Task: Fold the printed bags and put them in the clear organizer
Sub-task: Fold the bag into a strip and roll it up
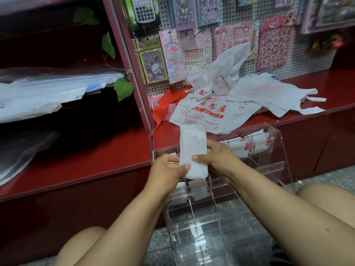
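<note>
A white bag folded into a narrow strip (193, 148) stands upright between my hands, above the clear organizer (272, 148). My left hand (167, 170) pinches its lower left edge with thumb and fingers. My right hand (217, 157) grips its lower right edge, thumb on the front. The organizer's back row holds several folded bags with red print (242, 147). A pile of loose white bags with red print (221, 104) lies on the red shelf behind.
The red shelf (86, 160) runs left to right in front of me. A pegboard with hanging sticker packs (226, 41) stands behind the pile. Clear plastic sheets (38, 93) lie on the left shelf. A red bag (169, 98) lies beside the pile. My knees flank the organizer.
</note>
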`<state>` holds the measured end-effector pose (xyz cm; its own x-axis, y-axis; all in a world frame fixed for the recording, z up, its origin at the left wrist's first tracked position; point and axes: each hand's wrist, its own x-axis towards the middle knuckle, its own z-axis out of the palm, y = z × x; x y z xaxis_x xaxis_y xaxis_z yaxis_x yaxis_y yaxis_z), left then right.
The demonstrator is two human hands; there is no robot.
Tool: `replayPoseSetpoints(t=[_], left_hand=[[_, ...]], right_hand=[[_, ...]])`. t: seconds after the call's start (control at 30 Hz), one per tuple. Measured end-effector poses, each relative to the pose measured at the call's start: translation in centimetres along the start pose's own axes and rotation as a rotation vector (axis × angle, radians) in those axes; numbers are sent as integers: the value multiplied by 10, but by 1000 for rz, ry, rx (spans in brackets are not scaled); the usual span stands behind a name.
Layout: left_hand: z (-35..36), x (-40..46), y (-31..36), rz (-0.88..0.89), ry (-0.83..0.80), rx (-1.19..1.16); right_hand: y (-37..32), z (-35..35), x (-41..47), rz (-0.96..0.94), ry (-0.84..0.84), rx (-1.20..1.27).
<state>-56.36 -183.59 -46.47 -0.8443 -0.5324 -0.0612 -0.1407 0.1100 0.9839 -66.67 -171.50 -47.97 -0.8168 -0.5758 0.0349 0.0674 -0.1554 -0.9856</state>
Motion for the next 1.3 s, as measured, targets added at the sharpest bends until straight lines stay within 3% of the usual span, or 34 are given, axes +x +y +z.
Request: replayPoseSetpoints(t=[0.1,0.17,0.3,0.4,0.57,0.6,0.7,0.8,1.07,1.3], left_hand=[[-3,3,1,-33,88,124],[-9,7,6,-135,30,137],[-9,7,17,-440,-154,-135],[-6,10,22,-486,-158,-328],[-1,9,18,-279,-59,-361],[-1,10,17,-245,-42,-352],[-2,13,12,-173,-51,-329],[-1,13,11,-122,-92,-283],[0,25,12,64,-86,-177],[4,26,-2,296,-51,-37]], right_hand=[[-4,-2,0,-98,15,-172],[-5,-3,-2,-128,8,-246],[-7,0,-6,-171,-21,-312],[-7,2,-9,-162,-49,-328],[-9,0,-7,-163,99,-657],[-9,-2,-6,-123,119,-632],[-12,-3,-6,33,-13,-225],[-13,1,-5,45,-49,-44],[-14,-1,-1,-39,-13,-43],[-5,0,3,-155,170,-56]])
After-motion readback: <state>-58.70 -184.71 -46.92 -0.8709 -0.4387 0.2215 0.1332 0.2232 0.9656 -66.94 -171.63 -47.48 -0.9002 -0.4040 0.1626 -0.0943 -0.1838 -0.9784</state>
